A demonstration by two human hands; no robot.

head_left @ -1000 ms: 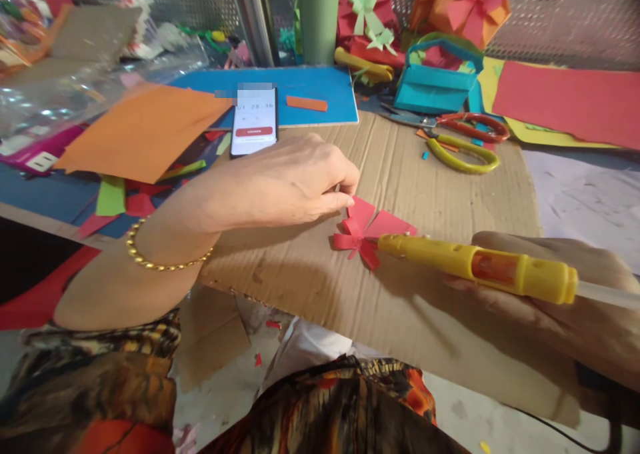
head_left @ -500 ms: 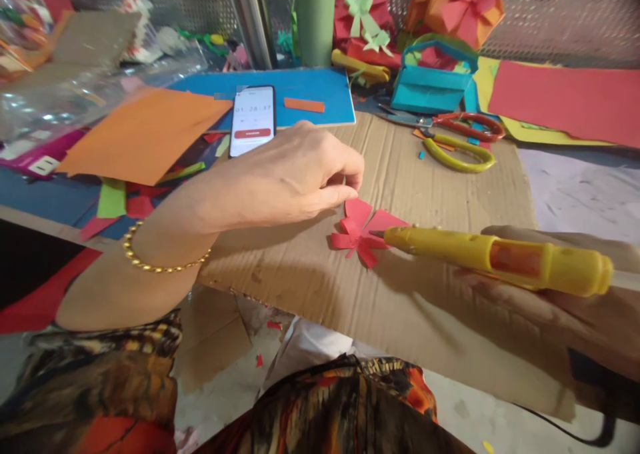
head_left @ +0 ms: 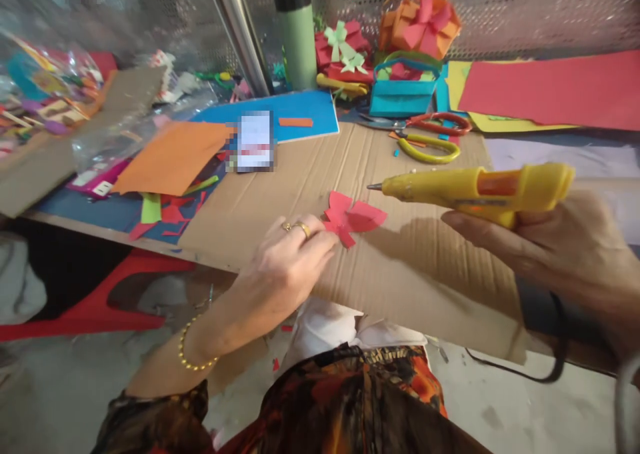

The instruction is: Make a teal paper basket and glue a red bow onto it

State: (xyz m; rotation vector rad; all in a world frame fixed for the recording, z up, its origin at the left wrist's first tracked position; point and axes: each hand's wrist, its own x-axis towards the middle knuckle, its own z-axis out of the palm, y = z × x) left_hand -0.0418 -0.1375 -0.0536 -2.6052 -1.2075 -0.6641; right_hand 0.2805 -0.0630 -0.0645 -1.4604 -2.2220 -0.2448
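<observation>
A red paper flower (head_left: 349,218) lies on the brown cardboard sheet (head_left: 280,181). At its left petals is my left hand (head_left: 295,257), fingers bent and pressed together on the paper's edge; a ring and a beaded gold bracelet show on that arm. My right hand (head_left: 560,247) is wrapped round the handle of a yellow glue gun (head_left: 450,186). The metal nozzle points left, above the cardboard and up and to the right of the flower, apart from it.
Scissors (head_left: 430,149) lie at the cardboard's back edge, near a teal paper basket (head_left: 403,96). A phone (head_left: 255,141), orange paper (head_left: 175,157) and two bottles (head_left: 296,41) stand or lie left and behind. Red sheets (head_left: 550,91) lie back right.
My left hand has moved down from above the flower to its left side. The glue gun's nozzle has lifted off the flower. The whole view has shifted.
</observation>
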